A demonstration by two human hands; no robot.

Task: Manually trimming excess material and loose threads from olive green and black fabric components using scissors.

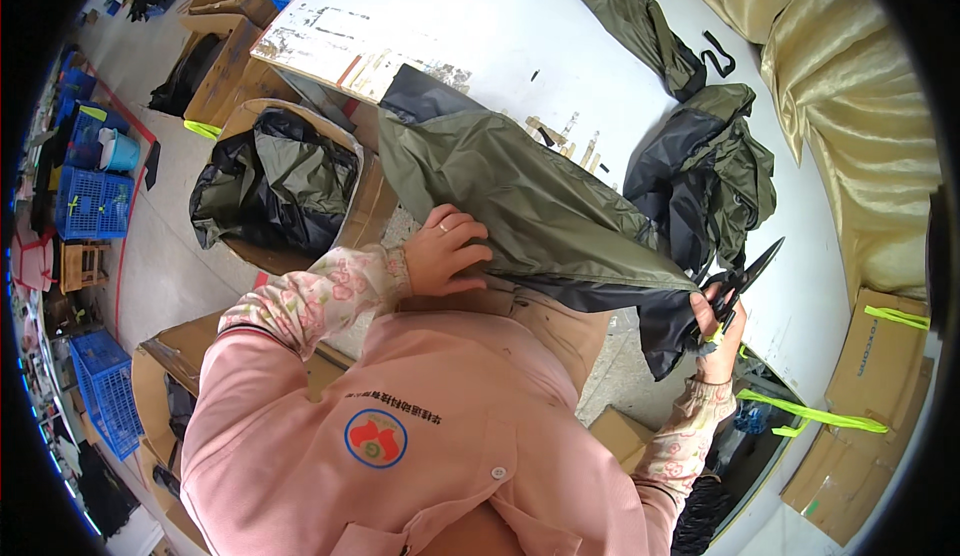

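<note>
Scissors (748, 275) sit gripped in my right hand (724, 344) at the green fabric's (530, 196) right end; my left hand (443, 256), 1 ring (443, 228) worn, rests loosely spread at its near edge.

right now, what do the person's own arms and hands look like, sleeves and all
The left hand and right hand are ungloved; the left wears a thin, shiny ring. Pale cloth forearm sleeves with a pink floral print gather at both wrists. Above them are plain pink fabric shirt sleeves; the left one ends in a dark trim.
</note>
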